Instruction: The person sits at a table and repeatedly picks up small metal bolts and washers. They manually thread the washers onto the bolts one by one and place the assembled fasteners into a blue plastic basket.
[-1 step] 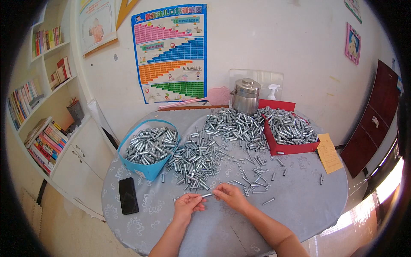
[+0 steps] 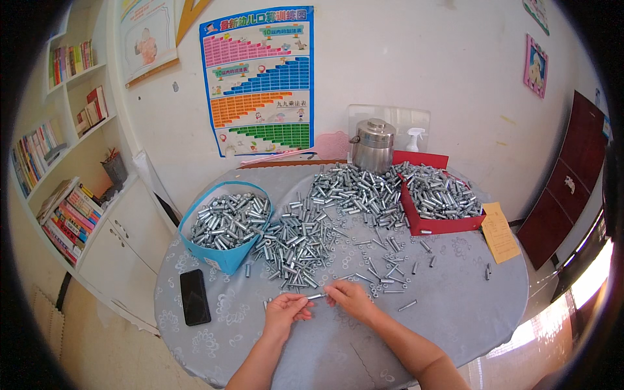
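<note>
In the front half of the counter (image 2: pixel 455 305), midway between left and right edges, a slim silver metal piece (image 2: pixel 315 296), held almost level. Left grip (image 2: pixel 288 313) closed on its left end, thumb and fingers without open gap. Right grip (image 2: pixel 353 300) also pinched closed, at the right end (the tip hidden by the fingers, so not possible to tell how much is inside). Compared with the earlier frame, almost no difference: both grips in the same places, at most a very small shift of the right fingertips, too small to be sure. Also unchanged: beyond the left grip, a loose heap (image 2: pixel 296 250) of similar pieces; toward the left edge, a filled blue basket (image 2: pixel 224 257) and a black phone (image 2: pixel 195 298); near the back right edge, a filled red box (image 2: pixel 442 225).
</note>
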Available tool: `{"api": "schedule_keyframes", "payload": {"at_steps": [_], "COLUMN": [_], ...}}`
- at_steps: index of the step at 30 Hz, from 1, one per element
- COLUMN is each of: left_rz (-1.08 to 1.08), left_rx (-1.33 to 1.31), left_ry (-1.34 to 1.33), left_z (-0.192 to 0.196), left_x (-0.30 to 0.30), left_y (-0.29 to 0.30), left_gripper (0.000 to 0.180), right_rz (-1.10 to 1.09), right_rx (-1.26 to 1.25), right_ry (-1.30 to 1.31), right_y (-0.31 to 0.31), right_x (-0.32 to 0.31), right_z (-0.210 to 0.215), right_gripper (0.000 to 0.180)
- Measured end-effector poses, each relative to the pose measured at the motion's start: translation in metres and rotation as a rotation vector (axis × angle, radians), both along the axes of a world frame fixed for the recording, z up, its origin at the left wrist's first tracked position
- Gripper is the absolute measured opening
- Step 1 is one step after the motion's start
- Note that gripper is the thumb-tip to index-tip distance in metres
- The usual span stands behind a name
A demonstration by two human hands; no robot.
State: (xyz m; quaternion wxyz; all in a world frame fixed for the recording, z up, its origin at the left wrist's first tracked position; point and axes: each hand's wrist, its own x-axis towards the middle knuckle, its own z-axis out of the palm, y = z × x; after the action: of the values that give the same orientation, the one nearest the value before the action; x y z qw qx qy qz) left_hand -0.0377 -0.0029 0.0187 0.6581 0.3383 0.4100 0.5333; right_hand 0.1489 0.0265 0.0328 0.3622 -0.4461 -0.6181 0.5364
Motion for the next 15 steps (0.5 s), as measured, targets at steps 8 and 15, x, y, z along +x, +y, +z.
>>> {"api": "schedule_keyframes", "payload": {"at_steps": [8,15], "left_rz": [0.059,0.107], "left_rx": [0.026,0.019], "left_ry": [-0.053,-0.033], "left_z": [-0.004,-0.001], "left_x": [0.0,0.001], "left_y": [0.002,0.002], "left_gripper": [0.012,0.013], "right_rz": [-0.099,-0.032], "right_rx": [0.13,0.075], "right_ry": [0.126,0.029], "right_y": [0.001,0.001], "right_x": [-0.005,0.002], "right_z": [-0.006,-0.007], "right_gripper": [0.036,0.036]}}
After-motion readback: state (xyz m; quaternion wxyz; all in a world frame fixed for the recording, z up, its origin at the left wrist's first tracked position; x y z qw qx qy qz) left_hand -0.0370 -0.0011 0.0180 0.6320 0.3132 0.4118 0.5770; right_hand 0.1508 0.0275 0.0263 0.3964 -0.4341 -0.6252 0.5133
